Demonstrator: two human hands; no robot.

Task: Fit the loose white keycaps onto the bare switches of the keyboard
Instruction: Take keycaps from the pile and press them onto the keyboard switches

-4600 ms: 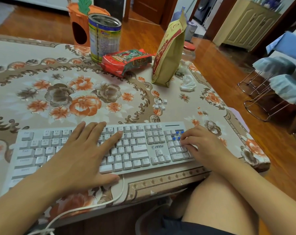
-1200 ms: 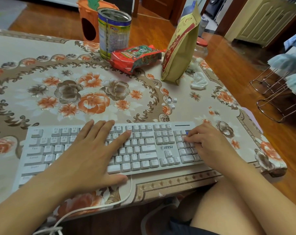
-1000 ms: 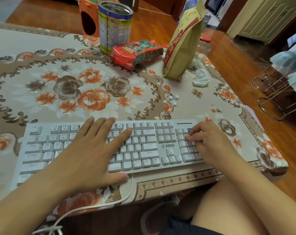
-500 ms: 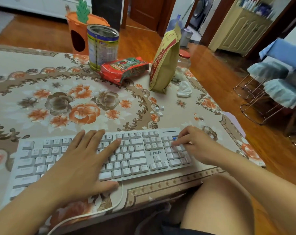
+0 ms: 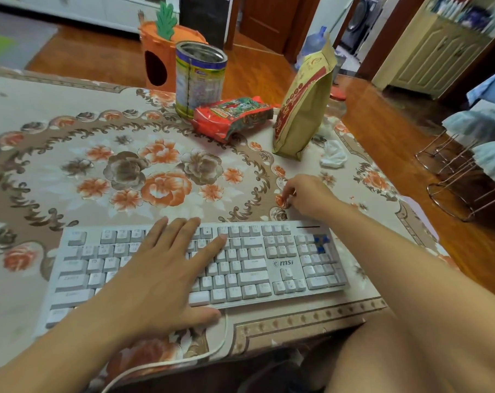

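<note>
The white keyboard (image 5: 286,264) lies along the near edge of the table. A few bare blue switches (image 5: 320,243) show at the top right of its number pad. My left hand (image 5: 161,273) rests flat on the middle keys with its fingers straight. My right hand (image 5: 308,197) is on the flowered tablecloth just beyond the keyboard's far edge. Its thumb and fingertips curl together around a small white keycap (image 5: 293,192). This hand hides the other loose keycaps.
A tin can (image 5: 201,80), a red snack packet (image 5: 232,116) and a tall tan bag (image 5: 304,109) stand at the back. A crumpled tissue (image 5: 333,157) lies by the bag. The keyboard cable (image 5: 226,330) loops off the near edge. Wire-legged chairs (image 5: 465,177) stand to the right.
My right hand has left the number pad and moved forward onto the cloth where the loose keycaps lie. Fewer blue switches are bare than at first. My left hand stays put.
</note>
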